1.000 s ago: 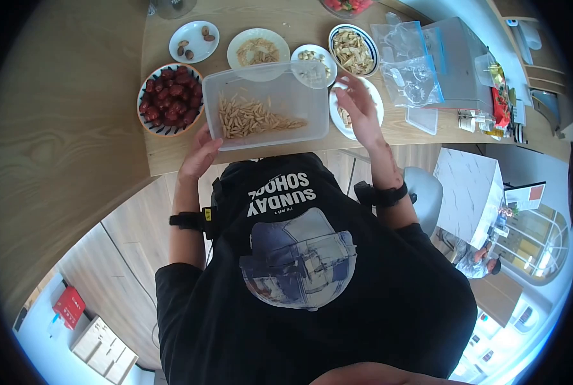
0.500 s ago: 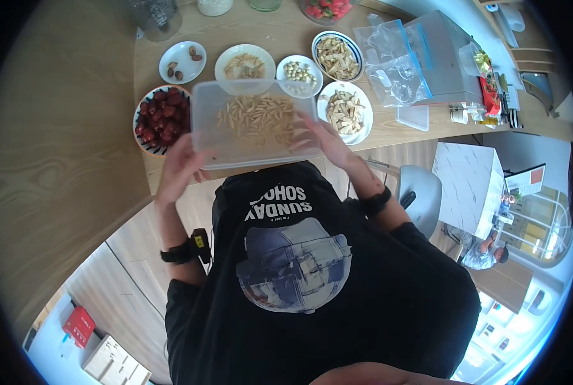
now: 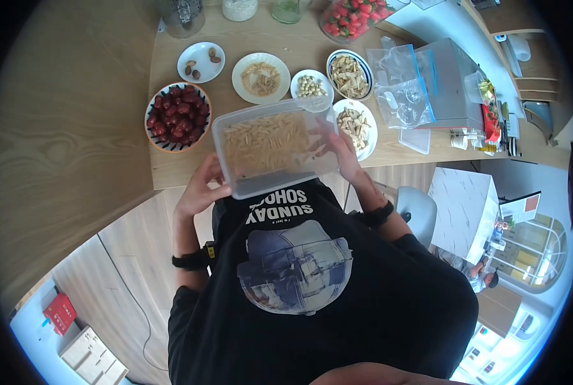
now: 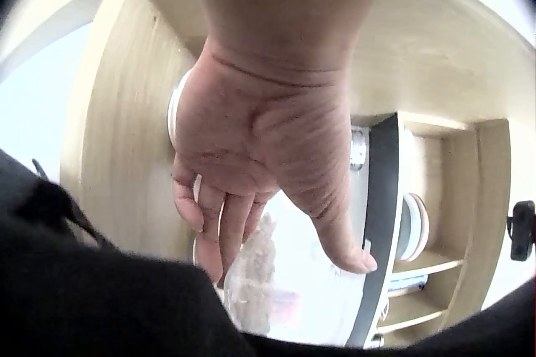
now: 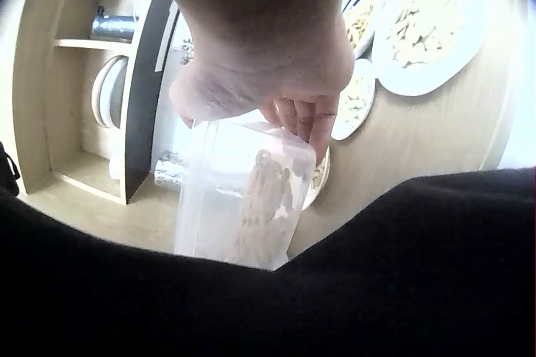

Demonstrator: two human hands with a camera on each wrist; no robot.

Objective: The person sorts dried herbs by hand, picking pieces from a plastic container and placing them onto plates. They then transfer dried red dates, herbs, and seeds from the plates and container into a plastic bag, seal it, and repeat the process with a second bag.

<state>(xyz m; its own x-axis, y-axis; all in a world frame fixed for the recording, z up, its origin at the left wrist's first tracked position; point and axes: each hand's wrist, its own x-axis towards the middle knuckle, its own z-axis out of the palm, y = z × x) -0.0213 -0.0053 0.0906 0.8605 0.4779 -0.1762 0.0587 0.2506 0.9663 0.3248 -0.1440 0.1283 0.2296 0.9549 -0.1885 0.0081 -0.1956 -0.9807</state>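
Observation:
A translucent rectangular plastic container (image 3: 283, 184) is held between both hands at the table's front edge, just before the person's chest. Many slender pale tan pieces (image 3: 267, 141) show hazily through its plastic, spread over much of its length. My left hand (image 3: 203, 186) holds the left end, thumb at the near corner; the left wrist view shows the fingers (image 4: 213, 244) along the other side. The right hand (image 3: 343, 154) grips the right end, its fingertips overlapping the plastic. In the right wrist view, the container (image 5: 247, 198) hangs tilted under that hand, fingers against one face.
A bowl of dark red dates (image 3: 178, 119) stands at left. Behind the container are a plate with several brown nuts (image 3: 200, 62), a plate of thin shreds (image 3: 260, 78), and small bowls of pale pieces (image 3: 312, 85). Zip bags (image 3: 399, 86) and strawberries (image 3: 357, 19) lie farther back.
The right hand came from beside the container onto its right end. The container moved toward the body and tilted, and the pieces inside spread from a heap.

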